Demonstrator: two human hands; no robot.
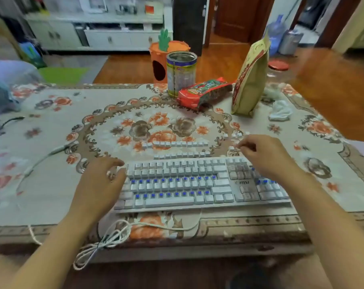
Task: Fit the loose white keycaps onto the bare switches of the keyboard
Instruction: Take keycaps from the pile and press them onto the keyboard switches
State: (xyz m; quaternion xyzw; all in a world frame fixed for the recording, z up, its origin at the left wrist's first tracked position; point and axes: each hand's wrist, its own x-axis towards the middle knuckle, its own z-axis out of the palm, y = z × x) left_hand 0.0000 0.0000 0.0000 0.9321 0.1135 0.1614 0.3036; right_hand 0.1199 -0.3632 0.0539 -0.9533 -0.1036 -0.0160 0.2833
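step: pick-up stage, I'd say. The right hand (264,155) reaches past the far right corner of the keyboard (197,182) into a small cluster of loose white keycaps (234,136), fingertips curled at them; too blurry to tell if it actually has one.
left hand: the left hand (101,180) sits at the keyboard's left end, fingers loosely bent, holding nothing, probably steadying it.
keycaps: two neat rows of keycaps (177,143) lie on the tabletop (41,184) just beyond the keyboard.
bare switches: two rows of blue switches (172,180), plus a few at right.
next: pinch one cap, line it up square over a stem, press straight down.
writing: "msi" on the keyboard. The tin can (181,73) and red snack packet (204,91) labels are unreadable.
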